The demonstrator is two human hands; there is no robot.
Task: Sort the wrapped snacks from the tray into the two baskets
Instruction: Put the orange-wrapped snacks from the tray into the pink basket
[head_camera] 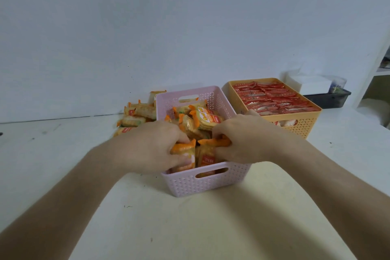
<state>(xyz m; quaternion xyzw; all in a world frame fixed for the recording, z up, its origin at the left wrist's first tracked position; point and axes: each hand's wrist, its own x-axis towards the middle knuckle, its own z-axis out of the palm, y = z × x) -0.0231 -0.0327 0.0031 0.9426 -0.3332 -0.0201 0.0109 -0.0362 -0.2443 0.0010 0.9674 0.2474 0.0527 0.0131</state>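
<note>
A pink perforated basket (pixel 202 183) stands in front of me, filled with several orange-and-yellow wrapped snacks (pixel 205 117). Both hands reach into its near half. My left hand (pixel 152 145) grips an orange-edged snack packet (pixel 183 150) at the basket's near left. My right hand (pixel 242 139) closes on another orange snack packet (pixel 215 142) beside it. To the right, an orange basket (pixel 304 124) holds rows of red wrapped snacks (pixel 272 99). More orange-and-yellow snacks (pixel 137 114) lie in a loose pile behind the pink basket's left side; whatever they rest on is hidden.
The white table (pixel 63 154) meets a pale wall at the back. At the far right a dark tray (pixel 329 99) carries a white box (pixel 310 85) and a clear cup. A white shelf unit (pixel 377 74) stands at the right edge.
</note>
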